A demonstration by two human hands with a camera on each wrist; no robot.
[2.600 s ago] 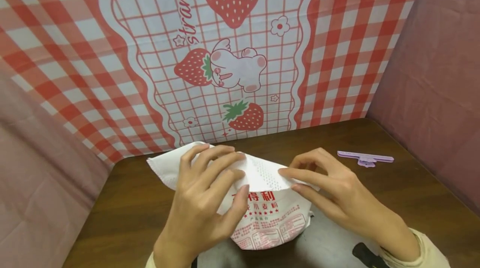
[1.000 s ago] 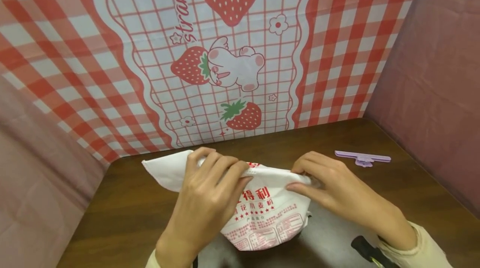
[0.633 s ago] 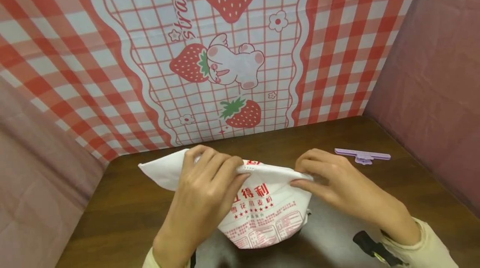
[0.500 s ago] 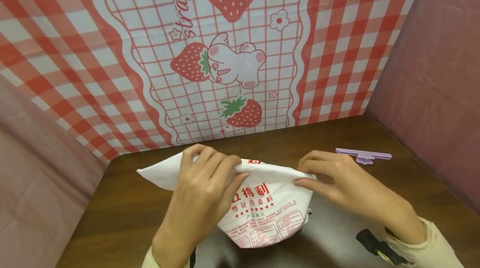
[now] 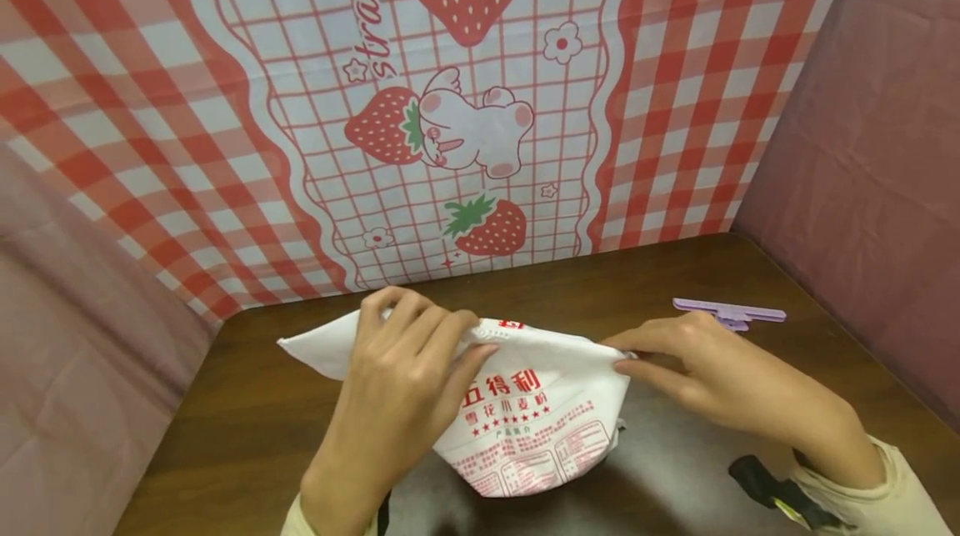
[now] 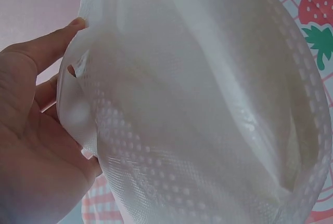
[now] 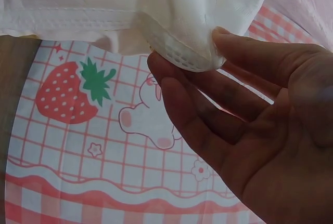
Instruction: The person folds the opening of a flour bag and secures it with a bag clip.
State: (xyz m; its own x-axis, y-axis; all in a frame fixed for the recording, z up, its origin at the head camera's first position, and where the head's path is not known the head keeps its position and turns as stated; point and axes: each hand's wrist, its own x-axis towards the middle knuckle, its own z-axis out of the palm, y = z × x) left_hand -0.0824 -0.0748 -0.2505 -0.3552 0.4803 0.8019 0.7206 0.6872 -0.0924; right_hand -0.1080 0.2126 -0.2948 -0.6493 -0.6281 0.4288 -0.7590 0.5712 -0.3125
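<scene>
A white flour bag [image 5: 532, 432] with red printing stands in front of me, its upper edge folded and slanting across both hands. My left hand [image 5: 401, 378] grips this edge left of the middle, thumb in front and fingers behind; a white flap of the bag sticks out past it. With thumb and fingers, my right hand [image 5: 727, 378] pinches the bag's right top corner. In the left wrist view, the pale inside of the bag [image 6: 177, 89] fills most of the picture beside the left hand [image 6: 36, 125]. The right wrist view has the right hand [image 7: 260, 104] pinching a perforated corner.
A purple bag clip [image 5: 757, 313] lies on the brown wooden table [image 5: 247, 403], just beyond my right hand. Under the bag is a grey surface [image 5: 652, 478]. A strawberry-print checked cloth [image 5: 480, 127] hangs behind; pink cloth [image 5: 877, 144] closes both sides.
The white flap that covered part of the print has been pulled up, showing more lettering. My right hand has slid right to the corner, and the edge looks straighter.
</scene>
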